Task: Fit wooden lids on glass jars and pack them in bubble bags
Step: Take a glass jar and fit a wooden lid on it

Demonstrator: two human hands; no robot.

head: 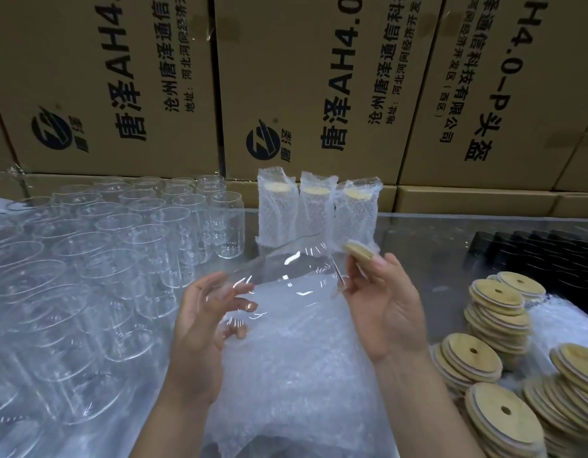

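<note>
Gripping a clear glass jar [286, 269] round its base, the left hand [203, 325] holds it tilted on its side above a pile of bubble bags [302, 365], mouth toward the right. The right hand [382, 309] pinches a wooden lid [360, 251] between thumb and fingertips just beside that mouth, not yet on it. Empty jars [104, 242] crowd the left of the worktop [425, 246]. Three bagged jars [315, 209] stand upright at the far middle. Stacked lids [497, 312] lie near right, and cardboard boxes [319, 77] line the far side.

Pale tan lids [474, 357], clear jars [127, 226], brown printed cartons [302, 77]
</note>
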